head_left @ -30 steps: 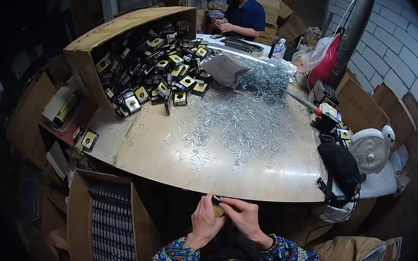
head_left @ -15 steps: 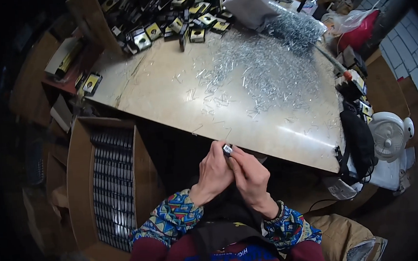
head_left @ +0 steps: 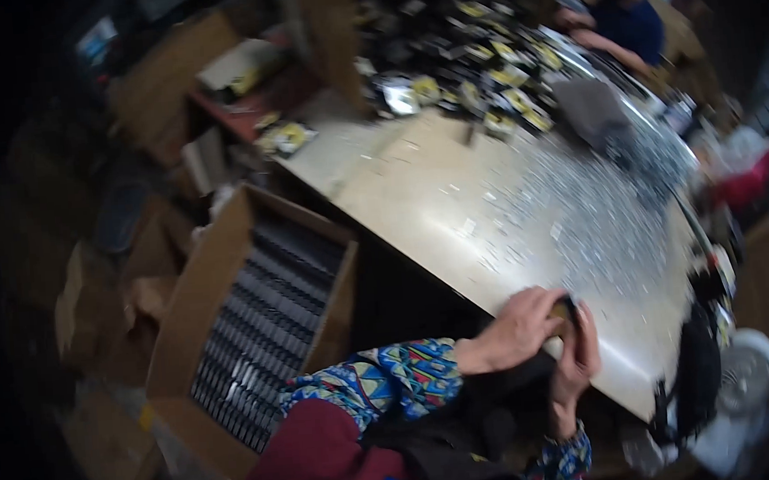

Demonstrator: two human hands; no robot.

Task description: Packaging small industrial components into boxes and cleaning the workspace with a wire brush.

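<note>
Between my left hand (head_left: 514, 331) and my right hand (head_left: 576, 358), a small dark item with a yellowish-brown face (head_left: 567, 310) is held over the table's near edge. The fingers of both hands are closed around it; blur hides its exact kind. Beyond my hands, many thin bent metal wire pieces (head_left: 602, 225) lie scattered on the pale tabletop (head_left: 427, 210). Below my left forearm, an open cardboard carton (head_left: 196, 320) holds tight rows of dark and silvery pieces (head_left: 268, 293).
Small black-and-yellow boxes (head_left: 488, 63) are heaped at the table's far side, by an upright brown board (head_left: 326, 43). A co-worker in dark blue (head_left: 633, 26) sits at the far right. A white fan (head_left: 743, 375) and a black bag-like thing (head_left: 694, 361) stand at the right.
My view has swung left and blurred, so the scene sits further right and tilted. Both hands still hold the item, whose yellowish face now shows. The co-worker has come more fully into view.
</note>
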